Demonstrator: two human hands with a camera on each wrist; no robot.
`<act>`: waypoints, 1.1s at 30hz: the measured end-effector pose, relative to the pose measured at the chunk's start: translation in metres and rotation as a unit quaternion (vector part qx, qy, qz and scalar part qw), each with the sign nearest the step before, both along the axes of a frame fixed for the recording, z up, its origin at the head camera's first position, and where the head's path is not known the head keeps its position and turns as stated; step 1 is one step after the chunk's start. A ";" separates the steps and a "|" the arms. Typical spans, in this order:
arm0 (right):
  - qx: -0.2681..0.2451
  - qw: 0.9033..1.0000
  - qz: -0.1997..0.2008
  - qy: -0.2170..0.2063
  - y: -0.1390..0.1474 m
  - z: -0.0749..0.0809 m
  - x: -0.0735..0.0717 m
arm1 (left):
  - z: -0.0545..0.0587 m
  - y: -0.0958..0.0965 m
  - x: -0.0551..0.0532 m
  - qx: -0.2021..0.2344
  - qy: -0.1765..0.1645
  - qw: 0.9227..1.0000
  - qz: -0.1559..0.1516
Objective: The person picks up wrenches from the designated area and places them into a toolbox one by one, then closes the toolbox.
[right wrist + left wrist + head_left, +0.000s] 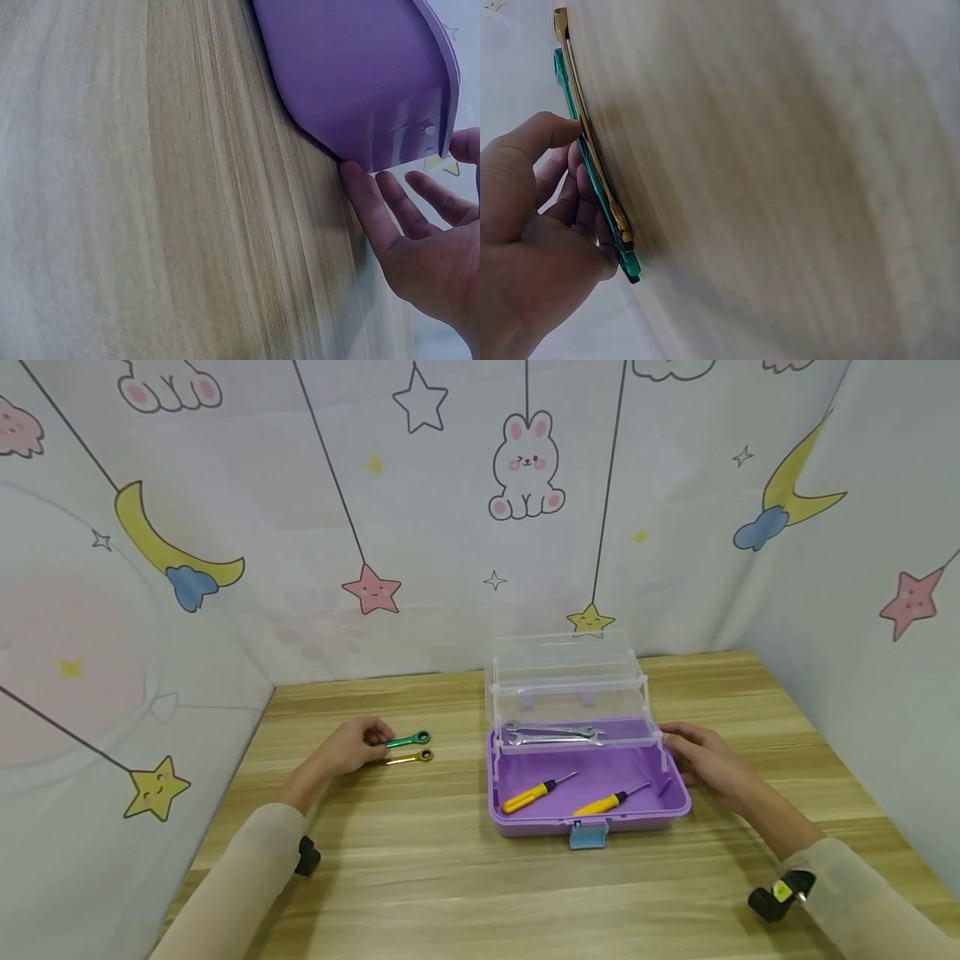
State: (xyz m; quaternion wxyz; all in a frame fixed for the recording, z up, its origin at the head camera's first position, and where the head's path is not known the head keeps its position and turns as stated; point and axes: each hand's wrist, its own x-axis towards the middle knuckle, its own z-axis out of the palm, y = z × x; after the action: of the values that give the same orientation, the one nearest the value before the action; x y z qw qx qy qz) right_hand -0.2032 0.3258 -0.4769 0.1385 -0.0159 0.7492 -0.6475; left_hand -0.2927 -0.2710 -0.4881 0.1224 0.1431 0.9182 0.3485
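My left hand (351,745) pinches a green ratchet wrench (408,740) and a gold ratchet wrench (408,758) low over the wooden table. In the left wrist view the thumb is on the gold wrench (592,142), while the other fingers are behind the green wrench (561,71). On the right, my right hand (708,760) rests against the side of a purple toolbox (517,828). Its fingertips (352,171) touch the box's lower corner and its thumb is by the rim. Inside the box lie two yellow-handled screwdrivers (528,797) (600,806).
Clear trays (566,672) stand raised at the back of the box, with silver wrenches (555,735) in the lowest one. A blue latch (588,835) hangs at the front. A patterned curtain (442,527) closes off the back and sides of the table (450,893).
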 end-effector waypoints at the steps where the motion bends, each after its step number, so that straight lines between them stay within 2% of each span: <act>1: 0.000 1.000 0.000 0.000 0.000 0.000 0.000 | 0.000 0.000 0.000 0.001 -0.001 1.000 0.000; 22: 0.006 1.000 -0.008 -0.005 0.001 -0.003 0.000 | -0.009 0.003 -0.002 -0.007 0.023 1.000 0.002; 33: 0.003 1.000 -0.011 -0.004 0.002 -0.005 -0.001 | -0.008 -0.002 -0.001 -0.003 0.027 1.000 -0.003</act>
State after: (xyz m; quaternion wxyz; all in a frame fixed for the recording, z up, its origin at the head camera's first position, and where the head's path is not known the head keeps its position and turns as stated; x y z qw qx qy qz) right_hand -0.2039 0.3280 -0.4820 0.1350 -0.0049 0.7507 -0.6467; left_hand -0.2932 -0.2727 -0.4959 0.0986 0.1550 0.9219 0.3410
